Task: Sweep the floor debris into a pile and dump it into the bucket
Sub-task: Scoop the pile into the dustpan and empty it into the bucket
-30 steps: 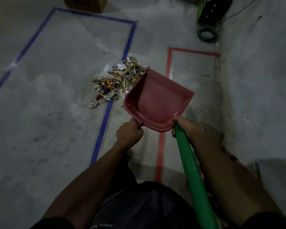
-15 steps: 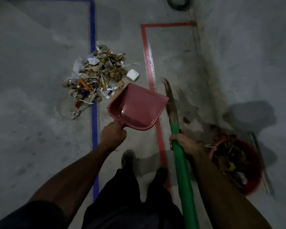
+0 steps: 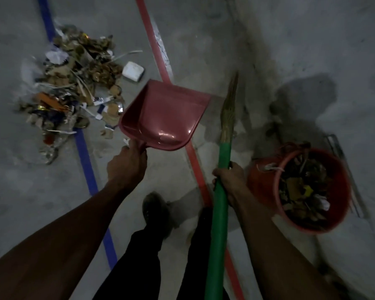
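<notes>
Right hand (image 3: 227,180) wraps its fingers around the green broom (image 3: 222,169) just left of the red bucket (image 3: 342,187); left hand (image 3: 128,165) clamps the empty pink dustpan (image 3: 165,118), farther left. Risk: the pan mouth faces up-right, away from the debris pile (image 3: 74,83) beyond it, far left of the bucket, so sweeping could scatter scraps. Broom axis runs near-to-far, bristles forward.
</notes>
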Demonstrator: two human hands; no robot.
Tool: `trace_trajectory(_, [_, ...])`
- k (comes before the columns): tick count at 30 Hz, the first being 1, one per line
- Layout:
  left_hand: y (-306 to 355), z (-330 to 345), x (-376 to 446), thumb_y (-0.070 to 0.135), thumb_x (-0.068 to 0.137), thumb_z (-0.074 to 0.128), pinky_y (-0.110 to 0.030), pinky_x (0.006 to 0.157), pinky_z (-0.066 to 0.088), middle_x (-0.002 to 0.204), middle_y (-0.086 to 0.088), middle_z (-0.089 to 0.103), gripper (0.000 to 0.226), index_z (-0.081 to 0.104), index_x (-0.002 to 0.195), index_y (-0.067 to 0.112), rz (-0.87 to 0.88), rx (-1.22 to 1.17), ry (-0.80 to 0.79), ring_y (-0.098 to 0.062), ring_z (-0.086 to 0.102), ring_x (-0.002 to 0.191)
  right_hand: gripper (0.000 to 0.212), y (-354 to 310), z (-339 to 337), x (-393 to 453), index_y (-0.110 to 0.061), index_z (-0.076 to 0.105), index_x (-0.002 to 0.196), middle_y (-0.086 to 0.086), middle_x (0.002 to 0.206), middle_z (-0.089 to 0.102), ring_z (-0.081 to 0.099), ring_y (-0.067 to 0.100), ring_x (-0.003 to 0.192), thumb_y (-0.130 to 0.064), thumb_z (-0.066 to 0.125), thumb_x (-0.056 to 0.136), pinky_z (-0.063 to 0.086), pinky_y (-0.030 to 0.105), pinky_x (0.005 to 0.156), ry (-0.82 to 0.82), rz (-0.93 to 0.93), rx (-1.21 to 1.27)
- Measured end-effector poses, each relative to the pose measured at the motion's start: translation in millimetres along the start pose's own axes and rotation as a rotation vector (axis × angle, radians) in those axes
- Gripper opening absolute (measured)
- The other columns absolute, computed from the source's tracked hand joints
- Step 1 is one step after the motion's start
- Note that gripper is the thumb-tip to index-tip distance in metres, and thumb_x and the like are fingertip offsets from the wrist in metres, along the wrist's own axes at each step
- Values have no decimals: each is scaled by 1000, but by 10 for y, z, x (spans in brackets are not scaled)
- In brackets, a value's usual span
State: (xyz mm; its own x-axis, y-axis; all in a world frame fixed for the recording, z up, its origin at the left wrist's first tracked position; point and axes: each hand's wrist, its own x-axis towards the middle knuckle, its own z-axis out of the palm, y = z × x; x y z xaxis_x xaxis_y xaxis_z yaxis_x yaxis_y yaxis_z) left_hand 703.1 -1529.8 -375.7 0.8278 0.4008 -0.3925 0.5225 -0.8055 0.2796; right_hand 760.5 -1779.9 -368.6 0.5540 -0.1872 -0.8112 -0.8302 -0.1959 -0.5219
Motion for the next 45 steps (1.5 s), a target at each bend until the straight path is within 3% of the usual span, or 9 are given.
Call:
trace_trajectory(9, [174, 1054, 402, 4, 84, 53, -37, 57, 27, 101, -25, 55, 48, 38, 130, -1, 98, -64, -16, -46, 53, 72, 40, 787, -93, 1103, 0, 52, 120, 16, 85, 58, 56, 23, 53, 2, 62, 81, 46, 27, 45, 273, -47, 68])
trace_trajectory(17, [-5, 1601, 460, 13, 96, 46, -22, 46, 13, 78, -6, 35, 49, 36, 143, 19, 247, -14, -11, -17, 21, 42, 37, 919, -389, 2073, 0, 42, 128, 17, 88, 51, 48, 20, 55, 3, 50, 92, 46, 21, 37, 379, 154, 352])
trace_trajectory(21, [-147, 1666, 441, 23, 98, 42, -24, 46, 18, 86, -5, 36, 49, 29, 145, 24, 165, -22, -58, -18, 25, 46, 36, 1096, -173, 2222, 3, 50, 123, 18, 98, 54, 53, 22, 59, -2, 58, 89, 48, 24, 40, 306, 171, -2])
trace_trajectory(24, [-252, 1650, 418, 27, 98, 42, -31, 51, 28, 94, -9, 43, 51, 24, 146, 30, 109, -42, -66, -21, 30, 51, 39, 1276, 199, 2131, 4, 56, 119, 19, 100, 64, 66, 32, 79, -9, 62, 83, 59, 39, 65, 217, 54, -390])
trace_trajectory(29, [-430, 1567, 417, 26, 97, 45, -40, 59, 37, 98, -11, 48, 50, 25, 142, 33, 86, -82, -52, -29, 42, 64, 51, 1394, 905, 1709, -7, 51, 131, 12, 117, 63, 63, 27, 99, -13, 60, 81, 56, 36, 80, -43, -141, -532])
trace_trajectory(32, [-506, 1534, 442, 23, 95, 48, -42, 60, 39, 97, -16, 51, 52, 27, 142, 30, 72, -94, -30, -33, 48, 67, 50, 1374, 1166, 1535, -8, 51, 122, 18, 106, 63, 66, 36, 91, -18, 55, 73, 59, 49, 74, -136, -201, -511])
trace_trajectory(35, [-505, 1478, 436, 20, 95, 50, -42, 63, 35, 104, -20, 53, 53, 28, 143, 28, 35, -107, -3, -45, 55, 80, 39, 1324, 1199, 1393, -15, 52, 118, 17, 98, 62, 64, 27, 75, -12, 53, 79, 56, 36, 55, -151, -198, -361])
trace_trajectory(41, [-495, 1438, 440, 20, 94, 53, -45, 66, 38, 112, -24, 57, 54, 27, 142, 20, 9, -152, 37, -48, 58, 87, 39, 1440, 719, 1180, -19, 56, 120, 7, 80, 61, 55, 12, 52, 2, 54, 87, 47, 26, 44, 78, -187, 14])
trace_trajectory(45, [-524, 1446, 457, 24, 92, 58, -49, 69, 44, 98, -24, 63, 55, 27, 136, 11, -98, -206, 34, -47, 61, 81, 49, 1634, 441, 1230, -6, 63, 110, 22, 87, 66, 61, 26, 66, -19, 66, 63, 54, 40, 59, 376, -60, 181])
